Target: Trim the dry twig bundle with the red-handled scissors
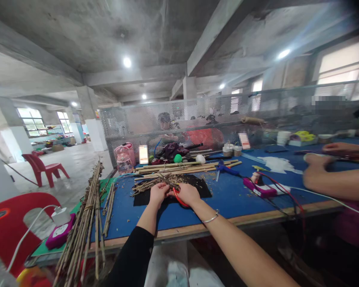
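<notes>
Nearest lens: black sleeve (134,255) on left forearm, thin silver bangle (211,218) on bare right wrist. Left hand (158,194) pinched shut on a thin dry brown twig (168,181), held over the black felt-like mat (202,186) on the blue-topped table (227,203). Right hand (188,194) clenched round red-handled shears (177,198), blades mostly hidden between the hands. Twig probably light, stiff, brittle, rough-barked; best gripped close to the blades, otherwise likely to snap or flick. Loose bundle of long knotty canes (88,223) hanging off the left table edge; straighter pale poles (179,167) lying behind the mat. Bark crumbs (212,176) scattered around mat. Co-worker's forearm (335,181) at right, well apart.
</notes>
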The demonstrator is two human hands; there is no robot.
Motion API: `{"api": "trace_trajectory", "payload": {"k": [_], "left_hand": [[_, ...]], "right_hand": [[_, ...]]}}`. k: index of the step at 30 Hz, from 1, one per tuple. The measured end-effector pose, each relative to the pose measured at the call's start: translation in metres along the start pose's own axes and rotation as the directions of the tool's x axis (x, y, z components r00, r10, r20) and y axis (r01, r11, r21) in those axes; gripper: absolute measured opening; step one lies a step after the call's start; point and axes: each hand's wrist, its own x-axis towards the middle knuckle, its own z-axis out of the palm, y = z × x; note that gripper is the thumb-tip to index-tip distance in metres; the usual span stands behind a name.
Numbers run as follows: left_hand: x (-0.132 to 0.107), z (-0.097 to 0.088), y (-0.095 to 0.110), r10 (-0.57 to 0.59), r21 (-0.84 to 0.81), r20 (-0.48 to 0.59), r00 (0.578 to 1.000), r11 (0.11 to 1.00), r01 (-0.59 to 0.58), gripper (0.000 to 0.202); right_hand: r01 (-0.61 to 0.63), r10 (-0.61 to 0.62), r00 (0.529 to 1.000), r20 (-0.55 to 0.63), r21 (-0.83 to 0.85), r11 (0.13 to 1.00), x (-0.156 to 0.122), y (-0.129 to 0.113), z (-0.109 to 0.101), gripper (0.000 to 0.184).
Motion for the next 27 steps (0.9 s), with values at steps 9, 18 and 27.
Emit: {"api": "trace_trajectory", "payload": {"k": [9, 18, 27], "left_hand": [[0.0029, -0.0007, -0.0014, -0.047, -0.031, -0.019, 0.999, 0.998, 0.046, 0.021], [-0.0016, 0.0019, 0.0013, -0.026, 0.003, 0.04, 0.999, 1.0, 0.026, 0.02], [0.0016, -0.0004, -0.0051, 0.093, 0.129, 0.03, 0.995, 0.987, -0.096, 0.022]], "right_hand": [[0.012, -0.013, 0.997, -0.077, -0.021, 1.0, -0.0032, -0.0014, 0.0002, 0.058], [0.073, -0.075, 0.986, -0.15, -0.022, 0.997, -0.0017, -0.0014, -0.0003, 0.056], [0.017, -0.012, 0.991, -0.136, 0.035, 0.999, -0.0024, -0.0007, 0.0, 0.055]]}}
